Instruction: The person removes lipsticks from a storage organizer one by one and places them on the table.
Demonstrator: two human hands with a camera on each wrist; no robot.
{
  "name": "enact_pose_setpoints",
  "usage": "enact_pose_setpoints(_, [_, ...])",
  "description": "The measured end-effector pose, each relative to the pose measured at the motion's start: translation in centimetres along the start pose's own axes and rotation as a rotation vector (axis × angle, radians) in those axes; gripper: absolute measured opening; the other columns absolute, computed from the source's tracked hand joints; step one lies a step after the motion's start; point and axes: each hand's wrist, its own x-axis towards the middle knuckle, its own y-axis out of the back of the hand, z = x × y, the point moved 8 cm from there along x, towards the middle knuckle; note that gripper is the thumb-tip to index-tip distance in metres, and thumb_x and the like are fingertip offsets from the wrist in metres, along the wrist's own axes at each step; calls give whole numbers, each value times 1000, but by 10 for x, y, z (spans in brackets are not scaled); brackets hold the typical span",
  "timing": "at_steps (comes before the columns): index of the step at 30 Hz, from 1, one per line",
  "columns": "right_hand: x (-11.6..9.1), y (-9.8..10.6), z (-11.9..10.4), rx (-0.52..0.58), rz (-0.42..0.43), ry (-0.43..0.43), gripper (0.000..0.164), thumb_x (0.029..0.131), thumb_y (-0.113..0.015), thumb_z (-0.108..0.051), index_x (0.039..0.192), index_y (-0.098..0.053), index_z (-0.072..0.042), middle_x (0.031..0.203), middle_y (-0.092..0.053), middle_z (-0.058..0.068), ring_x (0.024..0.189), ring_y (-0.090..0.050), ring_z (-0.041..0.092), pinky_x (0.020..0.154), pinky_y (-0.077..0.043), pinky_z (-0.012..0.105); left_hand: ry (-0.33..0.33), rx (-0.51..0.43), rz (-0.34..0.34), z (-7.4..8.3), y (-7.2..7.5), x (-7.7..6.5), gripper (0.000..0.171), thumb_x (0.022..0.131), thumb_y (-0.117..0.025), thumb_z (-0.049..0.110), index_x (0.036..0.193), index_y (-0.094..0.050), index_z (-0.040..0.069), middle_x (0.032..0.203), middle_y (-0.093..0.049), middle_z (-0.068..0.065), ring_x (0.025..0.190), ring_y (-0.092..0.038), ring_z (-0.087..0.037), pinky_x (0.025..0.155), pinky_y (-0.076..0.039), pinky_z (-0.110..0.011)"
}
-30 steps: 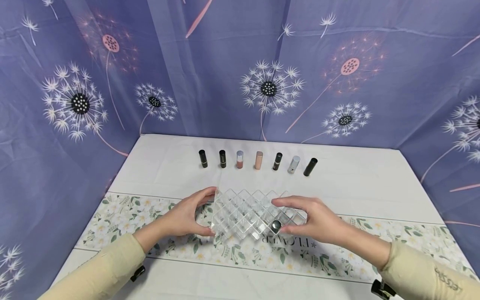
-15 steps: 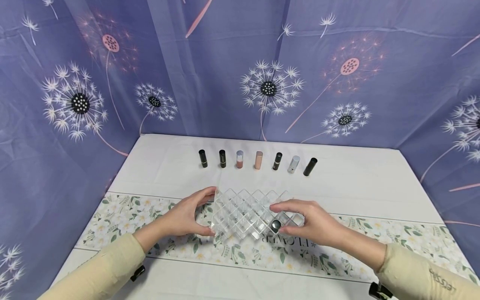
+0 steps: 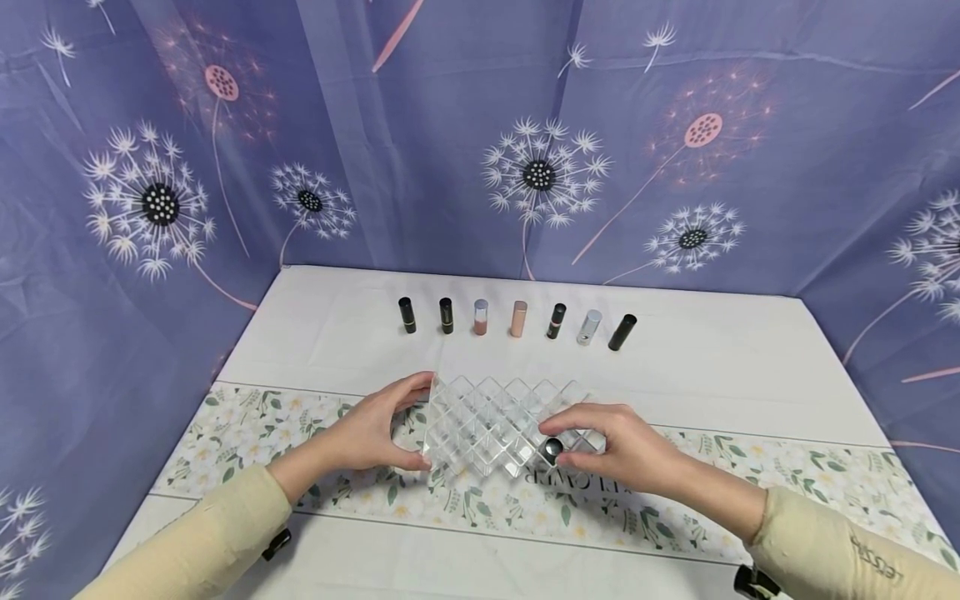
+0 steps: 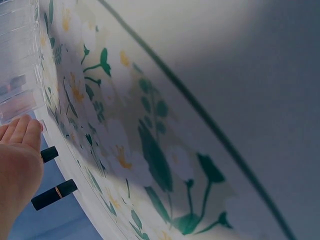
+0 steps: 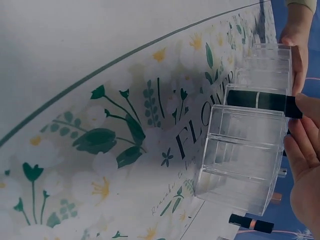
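Observation:
A clear lipstick organizer (image 3: 483,429) with diamond-shaped compartments stands on the table in the head view. My left hand (image 3: 371,425) grips its left end, thumb at the near corner and fingers at the far one. A black lipstick (image 5: 257,100) with a pale ring stands in a compartment toward the right end. Above that end my right hand (image 3: 637,446) is spread in a C shape, thumb right at the lipstick's top and index finger a little way off behind it. In the right wrist view, the thumb overlaps the lipstick's upper end.
Behind the organizer several lipsticks stand in a row, among them a pink one (image 3: 518,319), a silver one (image 3: 588,327) and a black one (image 3: 622,332) at the right end. A floral strip (image 3: 255,433) crosses the white table. A purple dandelion curtain (image 3: 420,167) encloses the back and sides.
My right hand has shifted slightly left, and its index finger has come down closer to the black lipstick in the organizer. My left hand and the row of lipsticks stay in place.

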Motion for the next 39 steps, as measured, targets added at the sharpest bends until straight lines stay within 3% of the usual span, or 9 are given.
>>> enact_pose_setpoints(10, [1, -1, -6, -37, 7, 76, 44, 86, -87, -1, 126, -76, -15, 120, -78, -2, 108, -75, 18, 94, -64, 33, -2, 12, 7, -1, 1, 0, 122, 75, -100, 37, 170, -27, 12, 168, -41, -9, 150, -47, -36, 126, -37, -57])
enact_pose_setpoints(23, [3, 2, -9, -55, 30, 109, 43, 85, -87, 1, 124, -77, -16, 117, -79, -3, 105, -75, 17, 92, -64, 31, 6, -8, 3, 1, 0, 0, 122, 75, -100, 35, 170, -27, 13, 168, -42, -8, 151, -46, -35, 126, -36, -56])
enact_pose_setpoints(39, [7, 15, -13, -29, 36, 64, 39, 87, -86, 1, 123, -78, -13, 117, -79, -3, 106, -76, 16, 93, -63, 28, -6, -7, 6, 0, 0, -1, 122, 75, -99, 40, 170, -27, 12, 168, -42, -9, 151, -45, -36, 126, -36, -57])
